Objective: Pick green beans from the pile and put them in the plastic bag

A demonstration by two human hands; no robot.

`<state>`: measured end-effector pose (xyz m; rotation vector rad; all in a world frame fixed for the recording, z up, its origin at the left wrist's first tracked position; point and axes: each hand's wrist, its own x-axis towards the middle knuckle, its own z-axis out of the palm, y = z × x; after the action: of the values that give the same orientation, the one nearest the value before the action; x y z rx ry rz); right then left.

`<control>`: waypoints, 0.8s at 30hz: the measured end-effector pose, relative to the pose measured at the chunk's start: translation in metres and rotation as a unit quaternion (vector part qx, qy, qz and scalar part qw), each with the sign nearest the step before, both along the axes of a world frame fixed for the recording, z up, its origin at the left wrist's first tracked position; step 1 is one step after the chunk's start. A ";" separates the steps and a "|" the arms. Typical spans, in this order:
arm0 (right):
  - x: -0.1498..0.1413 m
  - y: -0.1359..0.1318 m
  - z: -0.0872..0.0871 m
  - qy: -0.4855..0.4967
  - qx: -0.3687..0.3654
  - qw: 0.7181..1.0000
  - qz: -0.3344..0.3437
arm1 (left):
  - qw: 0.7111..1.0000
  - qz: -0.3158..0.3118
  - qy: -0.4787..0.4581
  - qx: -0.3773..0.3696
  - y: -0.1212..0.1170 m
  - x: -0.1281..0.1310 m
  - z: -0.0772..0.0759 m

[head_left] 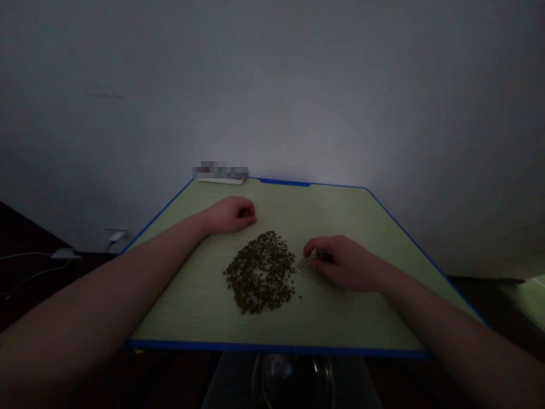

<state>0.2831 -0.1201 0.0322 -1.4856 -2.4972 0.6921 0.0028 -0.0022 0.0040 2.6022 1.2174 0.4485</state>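
A loose pile of small brown and greenish grains [261, 272], like dried beans or seeds, lies spread in the middle of the table. Just beyond its upper left edge, my left hand [232, 215] rests on the tabletop, fingers curled in, with nothing visible in them. To the right of the pile, my right hand [340, 261] is bent round a thin, pale, see-through-looking thing [305, 264]. Its narrow end reaches the grains' right edge; my fingers hide the rest, and its kind is unclear in the dim light.
The pale wooden table [170, 318] has a blue rim and stands against a white wall [298, 102]. At its far left corner sits a white box-like object [221, 179], partly blurred. A round glassy vessel [293, 380] is below the front edge. White cables [66, 254] lie at left.
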 end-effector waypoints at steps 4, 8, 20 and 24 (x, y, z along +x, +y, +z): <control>0.000 -0.001 0.000 -0.002 0.002 1.000 0.000 | 1.000 0.002 0.000 0.005 0.000 0.000 -0.001; 0.000 0.001 -0.002 -0.003 0.011 1.000 -0.020 | 1.000 0.003 -0.004 0.002 0.001 -0.001 -0.002; -0.004 -0.004 -0.001 0.006 -0.002 1.000 -0.003 | 1.000 0.004 -0.002 -0.005 0.000 0.000 0.000; -0.004 -0.003 -0.005 0.011 0.010 1.000 -0.013 | 1.000 -0.001 0.001 0.001 0.001 0.000 0.000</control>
<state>0.2793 -0.1231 0.0276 -1.4939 -2.4572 0.6739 0.0028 -0.0010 0.0040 2.6063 1.2171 0.4468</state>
